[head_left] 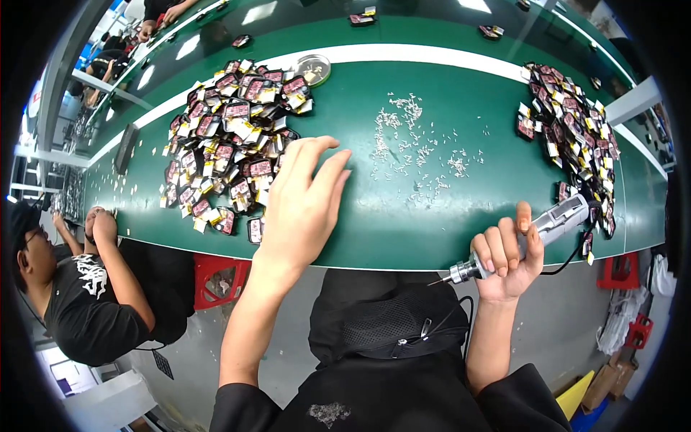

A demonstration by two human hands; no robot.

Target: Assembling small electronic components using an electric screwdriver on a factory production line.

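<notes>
My right hand (509, 253) is wrapped round a grey electric screwdriver (561, 217). Its thin bit points left, just off the near edge of the green table, and a black cord trails from its back end. Above the table, my left hand (302, 198) has its fingers apart and slightly bent, with nothing seen in them. Beside it on the left lies a heap of small black-cased electronic modules (223, 147) with pinkish faces and white-yellow tabs. Tiny pale screw-like pieces (403, 147) are scattered to the right of that hand; they are too small to name surely.
A second module pile (568, 126) lies on the right of the green worktable (489, 86). A round metal dish (314, 70) with small pieces stands behind the left heap. At the left, a co-worker (101, 302) sits by a red stool (219, 282). Modules rest on the dark strip (425, 25) beyond.
</notes>
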